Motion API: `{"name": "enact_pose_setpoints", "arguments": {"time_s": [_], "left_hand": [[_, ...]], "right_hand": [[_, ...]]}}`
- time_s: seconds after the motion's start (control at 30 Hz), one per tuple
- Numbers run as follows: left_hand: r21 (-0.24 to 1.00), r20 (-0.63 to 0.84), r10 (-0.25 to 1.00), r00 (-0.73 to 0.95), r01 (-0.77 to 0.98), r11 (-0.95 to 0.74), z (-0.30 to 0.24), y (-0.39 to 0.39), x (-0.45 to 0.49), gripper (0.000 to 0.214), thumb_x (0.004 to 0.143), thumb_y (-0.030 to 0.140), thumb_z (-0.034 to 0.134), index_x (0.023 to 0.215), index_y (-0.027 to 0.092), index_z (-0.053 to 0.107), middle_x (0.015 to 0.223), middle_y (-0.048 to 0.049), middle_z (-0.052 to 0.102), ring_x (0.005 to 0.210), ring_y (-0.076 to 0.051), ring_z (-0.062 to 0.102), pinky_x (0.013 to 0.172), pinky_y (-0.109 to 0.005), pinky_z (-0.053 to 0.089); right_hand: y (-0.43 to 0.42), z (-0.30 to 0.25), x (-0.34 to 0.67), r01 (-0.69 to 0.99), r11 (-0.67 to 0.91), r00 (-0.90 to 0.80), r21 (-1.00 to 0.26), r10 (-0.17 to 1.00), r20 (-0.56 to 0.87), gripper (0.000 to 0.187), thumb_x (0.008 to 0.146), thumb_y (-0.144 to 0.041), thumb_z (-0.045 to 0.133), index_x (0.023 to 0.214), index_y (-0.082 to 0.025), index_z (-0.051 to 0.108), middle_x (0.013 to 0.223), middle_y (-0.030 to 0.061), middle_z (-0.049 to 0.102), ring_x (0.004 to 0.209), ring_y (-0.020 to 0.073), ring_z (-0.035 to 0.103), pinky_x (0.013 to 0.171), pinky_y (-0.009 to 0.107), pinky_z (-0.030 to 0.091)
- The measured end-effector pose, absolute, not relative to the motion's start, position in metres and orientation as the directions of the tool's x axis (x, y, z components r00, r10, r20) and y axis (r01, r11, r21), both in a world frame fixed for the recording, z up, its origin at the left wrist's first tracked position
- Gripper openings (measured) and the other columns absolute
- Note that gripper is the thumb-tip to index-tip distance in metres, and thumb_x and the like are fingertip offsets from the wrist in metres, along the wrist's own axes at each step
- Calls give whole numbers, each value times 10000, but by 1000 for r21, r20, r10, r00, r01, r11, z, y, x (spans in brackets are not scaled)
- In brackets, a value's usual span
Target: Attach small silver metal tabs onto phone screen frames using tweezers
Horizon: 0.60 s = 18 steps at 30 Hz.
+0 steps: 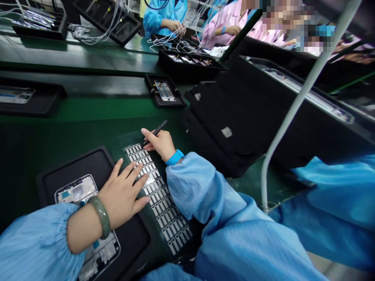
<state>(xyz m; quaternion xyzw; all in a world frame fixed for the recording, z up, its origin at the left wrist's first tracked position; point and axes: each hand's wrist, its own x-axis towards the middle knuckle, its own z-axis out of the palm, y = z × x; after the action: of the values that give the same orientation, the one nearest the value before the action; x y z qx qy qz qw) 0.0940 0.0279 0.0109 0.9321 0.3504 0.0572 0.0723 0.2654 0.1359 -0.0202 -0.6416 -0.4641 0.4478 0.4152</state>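
A clear sheet of small white-and-black stickers [167,210] lies on the dark green work surface. My left hand [124,191] is spread flat, its fingertips on the sheet's left edge. At the sheet's far end, my right hand [160,143] is closed round black tweezers [159,127]; their tips are hidden by the fingers. Below my left wrist, a silver phone frame [107,249] sits in a black tray [136,238]. The left forearm covers the middle of the frame.
A smaller black tray [149,86] holds another phone frame [165,90] ahead. Stacked black trays [213,121] stand at the right, behind a grey cable [288,113]. Another tray [43,105] is at the far left. Co-workers' hands [175,26] are across the bench.
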Motion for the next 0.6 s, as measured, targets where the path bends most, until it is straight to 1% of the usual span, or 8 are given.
{"name": "enact_pose_setpoints", "arguments": {"time_s": [0.13, 0.3, 0.4, 0.5, 0.6], "left_hand": [[184, 54, 664, 746, 647, -740, 12, 28, 94, 501, 882, 486, 350, 1279, 206, 471, 1366, -122, 441, 1265, -297, 374, 1055, -565, 207], [176, 70, 669, 740, 651, -738, 11, 28, 95, 488, 882, 479, 354, 1270, 212, 481, 1366, -113, 444, 1263, -294, 378, 1059, -558, 202], [173, 76, 670, 739, 652, -739, 10, 28, 95, 490, 880, 485, 355, 1266, 213, 484, 1364, -110, 447, 1264, -291, 378, 1062, -551, 202], [177, 59, 668, 741, 651, -738, 10, 28, 94, 499, 883, 487, 340, 1279, 212, 469, 1373, -113, 435, 1268, -292, 372, 1061, -553, 202], [185, 58, 667, 743, 649, -738, 10, 29, 94, 499, 885, 487, 335, 1280, 212, 468, 1375, -112, 432, 1271, -291, 366, 1062, -554, 200]], "right_hand": [[137, -19, 263, 210, -215, 170, -954, 969, -181, 376, 695, -508, 645, 610, -148, 578, 507, 25, 611, 471, 152, 648, 407, 200, 542], [137, -16, 262, 203, -245, 157, -948, 964, -216, 366, 719, -489, 632, 607, -143, 583, 474, 24, 595, 467, 148, 645, 404, 192, 536], [138, -17, 264, 215, -243, 167, -946, 964, -209, 372, 714, -499, 634, 615, -145, 577, 469, 21, 591, 466, 150, 644, 406, 196, 537], [136, -18, 265, 213, -215, 146, -953, 972, -187, 378, 703, -508, 638, 617, -146, 573, 492, 18, 595, 472, 154, 646, 416, 212, 542], [129, -18, 268, 198, -150, 83, -969, 987, -136, 374, 696, -512, 639, 634, -148, 582, 559, 18, 618, 497, 148, 649, 457, 229, 552]]}}
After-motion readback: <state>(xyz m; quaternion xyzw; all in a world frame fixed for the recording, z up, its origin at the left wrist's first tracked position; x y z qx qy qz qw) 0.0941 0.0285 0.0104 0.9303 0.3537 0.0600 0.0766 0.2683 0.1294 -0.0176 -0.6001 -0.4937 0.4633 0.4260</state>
